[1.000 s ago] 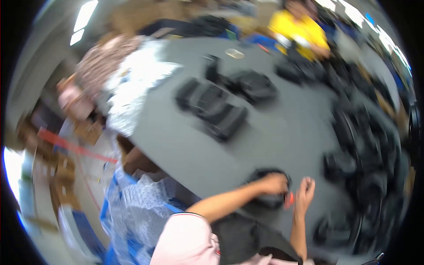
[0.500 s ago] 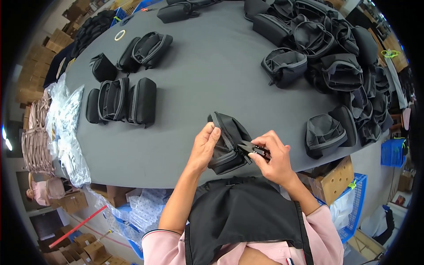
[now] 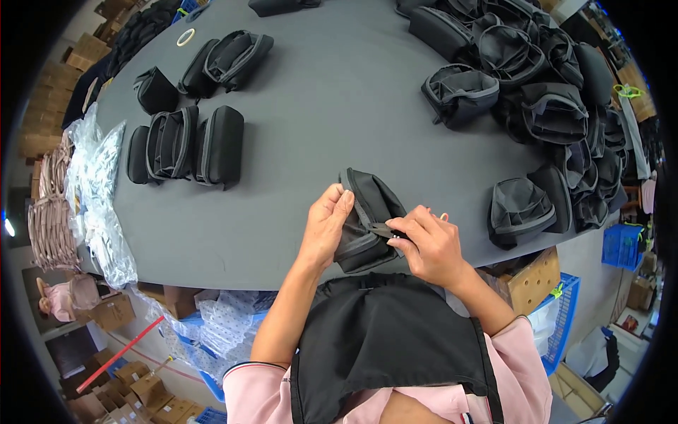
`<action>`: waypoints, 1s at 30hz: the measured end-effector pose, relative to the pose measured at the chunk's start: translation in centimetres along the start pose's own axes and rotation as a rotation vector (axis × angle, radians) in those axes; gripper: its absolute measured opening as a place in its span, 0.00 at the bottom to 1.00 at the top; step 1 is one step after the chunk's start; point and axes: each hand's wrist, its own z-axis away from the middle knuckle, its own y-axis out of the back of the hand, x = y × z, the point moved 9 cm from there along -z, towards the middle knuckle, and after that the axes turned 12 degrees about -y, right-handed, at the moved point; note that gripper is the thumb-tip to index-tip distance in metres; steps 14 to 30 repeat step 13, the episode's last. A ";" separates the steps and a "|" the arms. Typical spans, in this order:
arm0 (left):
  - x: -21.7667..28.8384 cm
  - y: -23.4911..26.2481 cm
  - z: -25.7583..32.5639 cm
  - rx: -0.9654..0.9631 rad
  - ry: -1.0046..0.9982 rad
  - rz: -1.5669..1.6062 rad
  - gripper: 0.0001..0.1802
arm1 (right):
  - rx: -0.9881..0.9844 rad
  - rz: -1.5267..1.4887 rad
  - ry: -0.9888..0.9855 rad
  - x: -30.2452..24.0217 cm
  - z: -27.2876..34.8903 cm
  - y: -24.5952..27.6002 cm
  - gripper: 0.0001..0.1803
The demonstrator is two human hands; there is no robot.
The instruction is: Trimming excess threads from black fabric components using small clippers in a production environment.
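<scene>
A black zippered pouch (image 3: 376, 198), its mouth spread, is held upright at the near edge of the table. My left hand (image 3: 326, 225) grips its left rim, thumb on top. Thread snips (image 3: 383, 230) with dark blades are closed in my right hand (image 3: 429, 246). Their tips reach the zipper edge on the pouch's right side. My fingers cover most of the snips' handle, and whether a thread lies between the blades is too small to tell.
Several black pouches (image 3: 221, 147) stand in a group at the left. A large heap of open pouches (image 3: 558, 113) fills the right side. A tape ring (image 3: 186, 37) lies far left, beside plastic bags (image 3: 99, 205). Below the table's right edge stand a cardboard box (image 3: 533, 283) and blue crate (image 3: 563, 325).
The snips have moved slightly left and deeper toward the pouch's zipper edge, and my right fingers have closed further over them. The view has shifted a little.
</scene>
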 end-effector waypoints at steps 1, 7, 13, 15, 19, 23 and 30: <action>-0.3 0.1 0.1 0.003 0.026 0.019 0.13 | -0.003 -0.001 0.006 0.0 0.0 -0.2 0.14; 0.1 0.5 0.8 -0.028 -0.020 0.039 0.08 | -0.004 -0.065 -0.028 0.0 0.6 0.2 0.13; 1.3 -1.3 1.6 -0.205 0.003 0.017 0.19 | 0.011 -0.184 -0.122 1.2 0.0 0.7 0.11; 1.3 -1.3 1.6 -0.205 0.003 0.017 0.19 | 0.011 -0.184 -0.122 1.2 0.0 0.7 0.11; 1.3 -1.3 1.6 -0.205 0.003 0.017 0.19 | 0.011 -0.184 -0.122 1.2 0.0 0.7 0.11; 1.3 -1.3 1.6 -0.205 0.003 0.017 0.19 | 0.011 -0.184 -0.122 1.2 0.0 0.7 0.11; 1.3 -1.3 1.6 -0.205 0.003 0.017 0.19 | 0.011 -0.184 -0.122 1.2 0.0 0.7 0.11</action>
